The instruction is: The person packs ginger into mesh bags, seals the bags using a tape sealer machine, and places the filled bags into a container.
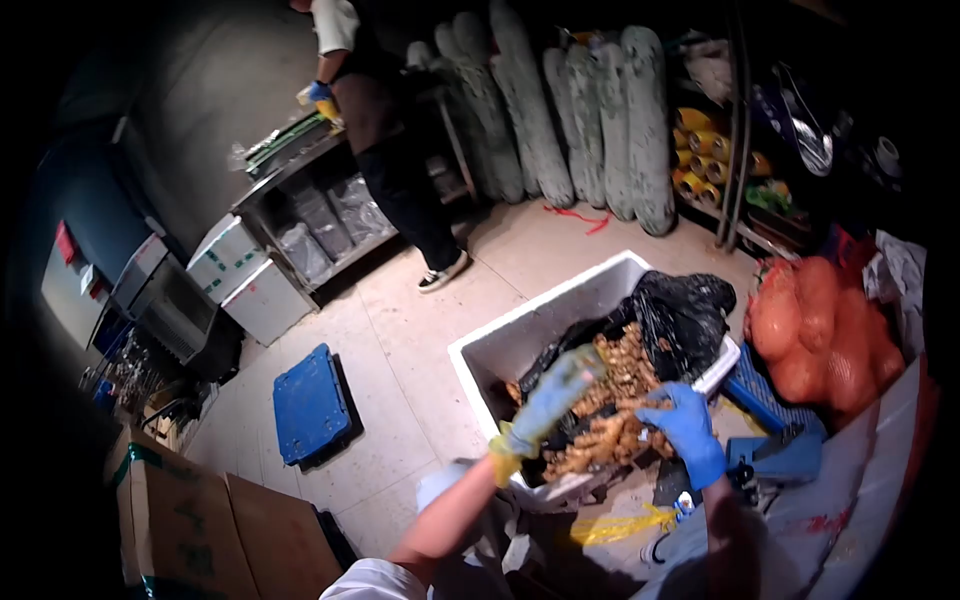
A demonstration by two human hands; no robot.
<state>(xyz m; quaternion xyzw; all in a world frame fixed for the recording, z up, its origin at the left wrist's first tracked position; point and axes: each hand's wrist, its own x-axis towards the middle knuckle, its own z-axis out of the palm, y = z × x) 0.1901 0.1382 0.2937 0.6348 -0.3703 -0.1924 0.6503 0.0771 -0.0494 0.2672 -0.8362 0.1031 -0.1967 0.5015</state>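
Observation:
A white foam box (480, 388) lined with a black plastic bag (688, 315) holds a heap of ginger roots (600, 440). My left hand (578, 372), in a bluish glove with a yellow cuff, reaches over the middle of the heap; its fingers are blurred. At the box's right side, my right hand (688, 425) wears a blue glove. Its thumb and fingers are closed on a piece of ginger at the heap's edge.
A blue plastic pallet (312, 405) lies on the tiled floor. Cardboard boxes (200, 530) stand at lower left, orange net sacks (820, 330) at right. Tall wax gourds (610, 130) lean at the back. Another person (385, 130) stands by a metal table (340, 258).

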